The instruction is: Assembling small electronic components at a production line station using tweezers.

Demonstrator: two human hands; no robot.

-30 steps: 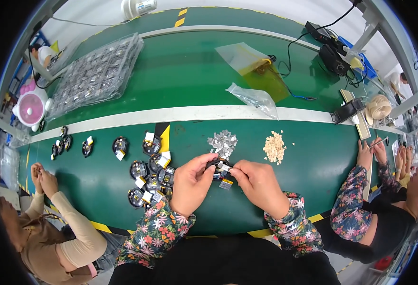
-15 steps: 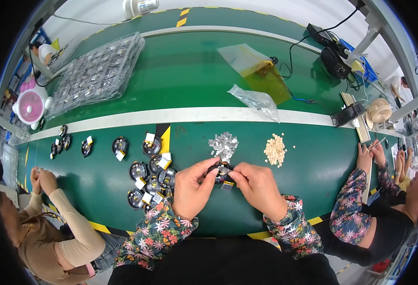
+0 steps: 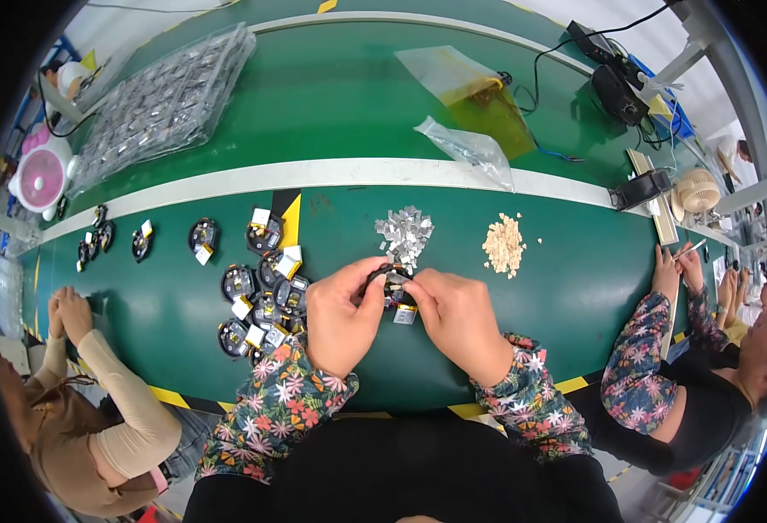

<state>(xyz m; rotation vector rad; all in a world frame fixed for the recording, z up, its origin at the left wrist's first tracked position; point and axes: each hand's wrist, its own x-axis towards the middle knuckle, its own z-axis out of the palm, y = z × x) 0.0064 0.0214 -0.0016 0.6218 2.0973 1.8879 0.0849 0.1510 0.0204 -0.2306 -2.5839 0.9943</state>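
My left hand (image 3: 342, 315) is closed round the left side of a small black round electronic housing (image 3: 390, 281), thumb along its edge. A silver flat battery (image 3: 405, 315) hangs from the housing's near side. On its right side my right hand (image 3: 458, 321) has its fingers curled, with thumb and forefinger pressed to the housing; a greyish strip lies beside the fingertips. Just beyond sits a pile of small silver-grey pieces (image 3: 406, 234). To the left lies a cluster of similar black housings (image 3: 263, 309) with batteries attached.
A pile of small beige pieces (image 3: 505, 246) lies right of my hands. Beyond the white ledge (image 3: 314, 174) are clear plastic trays (image 3: 166, 105) and plastic bags (image 3: 475, 152). Co-workers sit at my left and right, with a pink-and-white fan (image 3: 42, 177) far left.
The whole view has shifted, so the bench things sit higher in it. My right fingers have pressed closer onto the housing, and the grey strip at their tips shows less.
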